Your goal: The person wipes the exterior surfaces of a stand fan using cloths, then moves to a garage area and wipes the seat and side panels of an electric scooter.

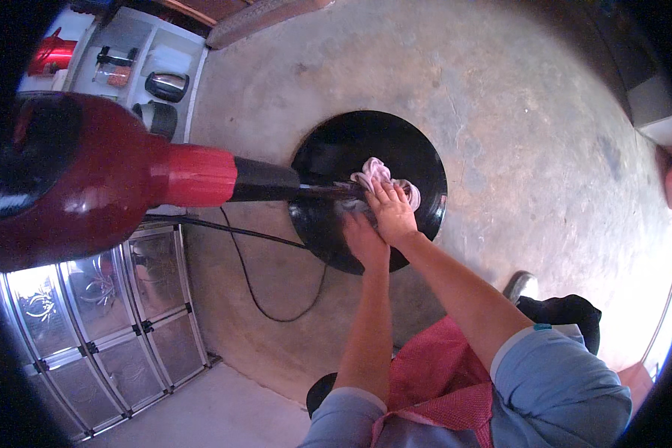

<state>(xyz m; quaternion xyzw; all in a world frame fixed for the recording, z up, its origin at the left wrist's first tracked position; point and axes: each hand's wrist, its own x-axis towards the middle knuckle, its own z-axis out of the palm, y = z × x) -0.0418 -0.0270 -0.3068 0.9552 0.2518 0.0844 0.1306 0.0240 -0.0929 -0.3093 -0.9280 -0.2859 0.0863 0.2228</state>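
A pale pink cloth [375,173] is bunched at the lower end of a tall stand's black pole [325,192]. My right hand [393,212] grips the cloth, with its fingers laid over the folds. Just left of it and lower, my left hand [365,239] is smeared by motion near the pole's foot; its fingers are not clear. Under both hands lies the stand's round, glossy black base [336,145]. Toward the camera, the pole widens into a red collar [198,175] and a large dark red rounded head [104,179], like a pedestal fan's.
A black cable [265,312] loops over the concrete floor [515,149] left of the base. At the left stand a white shelf [143,56] with a kettle [167,86] and jars, and a metal-framed cabinet [101,321]. My shoe [523,287] shows at right.
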